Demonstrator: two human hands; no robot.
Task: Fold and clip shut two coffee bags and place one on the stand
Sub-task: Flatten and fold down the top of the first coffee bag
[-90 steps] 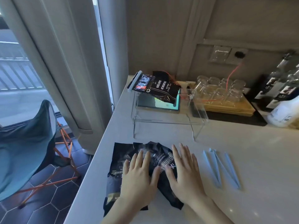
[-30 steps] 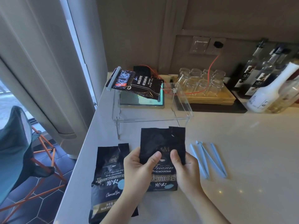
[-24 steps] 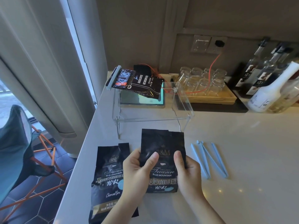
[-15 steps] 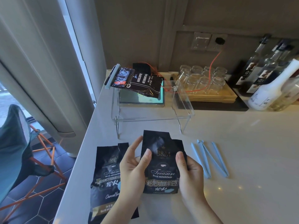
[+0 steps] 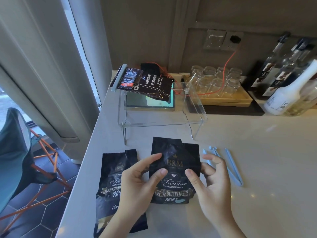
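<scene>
A black B&M coffee bag stands upright on the white counter, its torn top open. My left hand holds its left edge, thumb on the front. My right hand holds the right edge, thumb on the front and fingers spread behind. A second identical black coffee bag lies flat to the left, partly under my left hand. Several light blue sealing clips lie just right of my right hand. The clear acrylic stand sits behind the bags, and a clipped dark coffee bag rests on its far left.
The counter's left edge drops to a tiled floor with a folding chair. A tablet lies under the stand. At the back, a wooden tray of glasses and several bottles stand, with an orange cable from the wall socket.
Both hands went from pressing the two stacked bags flat to lifting one upright. In the last half second the bag has stayed put and my right fingers have spread wider behind it.
</scene>
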